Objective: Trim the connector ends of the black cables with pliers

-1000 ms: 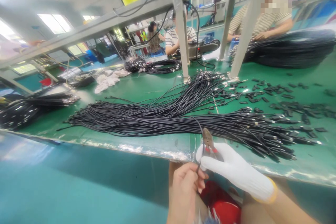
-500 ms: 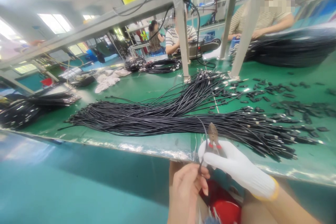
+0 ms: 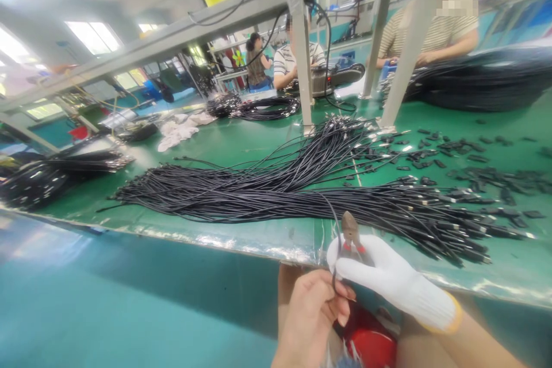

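With the bare left hand [image 3: 313,310] pinching a thin black cable [image 3: 336,236] just off the table [image 3: 259,238] edge and the gloved right hand [image 3: 388,282] closed on cutters [image 3: 351,233] (blades pointing up), fingertips so near risk a nick.

Green table [image 3: 241,146]: long bundle of black cables [image 3: 267,192] across middle, small black pieces [image 3: 470,167] scattered right, white cloth [image 3: 179,129] far left, cable coils [image 3: 265,108] behind.
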Available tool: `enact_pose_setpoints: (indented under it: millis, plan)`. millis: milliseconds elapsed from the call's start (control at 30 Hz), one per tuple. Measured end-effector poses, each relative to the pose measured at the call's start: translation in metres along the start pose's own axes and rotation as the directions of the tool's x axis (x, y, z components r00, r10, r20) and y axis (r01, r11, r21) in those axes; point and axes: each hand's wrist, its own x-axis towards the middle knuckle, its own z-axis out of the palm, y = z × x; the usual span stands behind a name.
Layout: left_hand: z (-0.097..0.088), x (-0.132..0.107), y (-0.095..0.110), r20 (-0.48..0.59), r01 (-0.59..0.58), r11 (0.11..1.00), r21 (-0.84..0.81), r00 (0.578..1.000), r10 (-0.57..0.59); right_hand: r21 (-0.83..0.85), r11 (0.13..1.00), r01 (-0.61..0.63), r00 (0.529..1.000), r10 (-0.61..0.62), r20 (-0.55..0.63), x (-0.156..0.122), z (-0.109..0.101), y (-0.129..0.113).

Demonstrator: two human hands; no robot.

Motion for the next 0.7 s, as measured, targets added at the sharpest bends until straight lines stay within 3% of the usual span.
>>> enact_pose_setpoints:
  millis: [400,600,700]
  plan:
    - [0.003,-0.007,-0.003,-0.018,-0.028,0.99,-0.141,1.0,0.026,0.184,0.983,0.003,1.0,-0.003,-0.001,0.002,-0.001,-0.017]
    - [-0.001,-0.01,-0.005,0.006,-0.112,0.993,0.031,0.994,0.112,0.241,0.97,-0.007,0.999,-0.002,0.04,0.002,0.001,-0.016]
    - [0.0,-0.01,-0.006,-0.045,-0.149,0.989,0.017,0.988,0.15,0.223,0.975,0.004,0.999,-0.011,0.032,0.001,0.001,-0.017]
